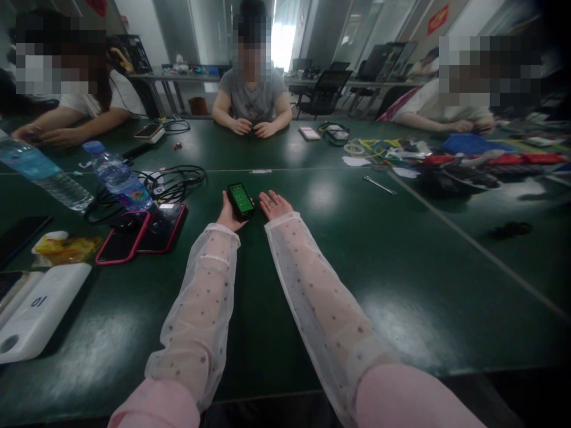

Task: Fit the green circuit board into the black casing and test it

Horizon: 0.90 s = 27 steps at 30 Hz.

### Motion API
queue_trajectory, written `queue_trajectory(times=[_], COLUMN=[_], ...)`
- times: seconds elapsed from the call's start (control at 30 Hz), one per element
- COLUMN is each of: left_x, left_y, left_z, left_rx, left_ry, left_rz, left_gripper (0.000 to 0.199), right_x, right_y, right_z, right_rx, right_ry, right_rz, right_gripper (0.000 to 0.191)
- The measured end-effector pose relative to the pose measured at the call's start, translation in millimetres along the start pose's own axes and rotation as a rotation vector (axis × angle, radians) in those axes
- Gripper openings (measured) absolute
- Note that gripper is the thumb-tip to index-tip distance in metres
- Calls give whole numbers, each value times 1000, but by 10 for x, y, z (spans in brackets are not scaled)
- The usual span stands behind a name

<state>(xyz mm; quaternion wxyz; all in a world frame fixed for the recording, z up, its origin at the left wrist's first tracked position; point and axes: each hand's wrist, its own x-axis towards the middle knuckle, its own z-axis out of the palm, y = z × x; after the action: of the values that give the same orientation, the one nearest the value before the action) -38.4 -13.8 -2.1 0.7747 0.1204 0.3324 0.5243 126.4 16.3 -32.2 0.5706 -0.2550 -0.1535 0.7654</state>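
My left hand (232, 213) is wrapped round a small black handheld device, perhaps a phone (241, 201), whose lit screen is green. The screen faces up, and its content is too small to read. Just to the right, my right hand (274, 206) lies palm up over the table with its fingers spread and nothing in it. Sheer white sleeves with dark stars cover both forearms. Left of my hands, two red-cased phones (161, 229) lie side by side, overlapping.
The green table (339, 255) carries water bottles (118, 175), coiled black cables (178, 177) and a white device (47, 309) at left. A wrench (379, 185), tangled wires (379, 151) and a dark bundle (464, 177) lie at right. Several people sit across the table.
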Motion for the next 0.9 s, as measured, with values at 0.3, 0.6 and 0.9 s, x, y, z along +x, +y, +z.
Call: queue_trajectory(times=[0.3, 0.6, 0.9], left_x=[-4, -17, -15], left_y=[6, -6, 4], left_z=[10, -3, 35], left_rx=[0, -32, 42], left_ry=[-14, -61, -39], left_rz=[-15, -6, 11], left_gripper=[74, 70, 67], right_x=[-7, -12, 8], right_y=[-11, -15, -9], right_z=[29, 30, 22], right_rx=[-8, -11, -21], right_ry=[23, 26, 24], right_rz=[12, 15, 9], right_gripper=[24, 23, 24])
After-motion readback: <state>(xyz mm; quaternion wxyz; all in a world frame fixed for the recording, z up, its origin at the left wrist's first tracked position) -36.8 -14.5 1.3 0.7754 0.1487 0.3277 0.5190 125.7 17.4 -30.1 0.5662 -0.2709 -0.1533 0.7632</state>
